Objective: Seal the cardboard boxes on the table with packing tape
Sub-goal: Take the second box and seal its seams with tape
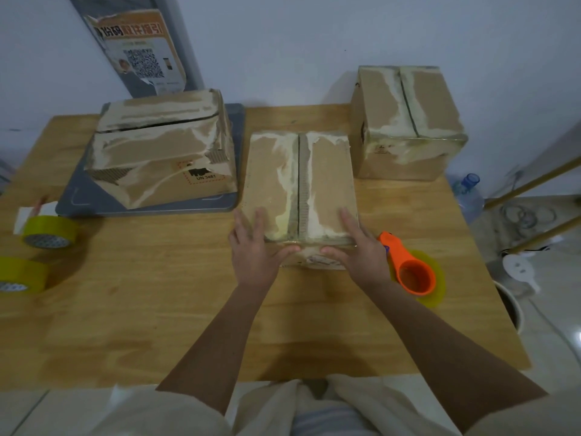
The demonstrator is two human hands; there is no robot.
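Observation:
A worn cardboard box (pixel 327 180) stands in the middle of the wooden table (pixel 157 309), flaps closed, with a dark seam running down its top. My left hand (pixel 256 247) lies flat on its near left corner, thumb pressed along the front edge. My right hand (pixel 358 250) lies flat on its near right corner, thumb on the same edge. An orange tape dispenser (pixel 408 269) with a yellowish roll lies just right of my right hand. A larger torn box (pixel 160 152) sits at the back left with its flaps slightly gaping. A third box (pixel 405 121) stands at the back right.
Two yellow-green tape rolls (pixel 50 229) (pixel 22 275) lie at the table's left edge. A grey tray (pixel 239 127) sits under the large box. A water bottle (pixel 470 196), cables and poles are on the floor to the right. A poster stand (pixel 141 48) leans on the wall.

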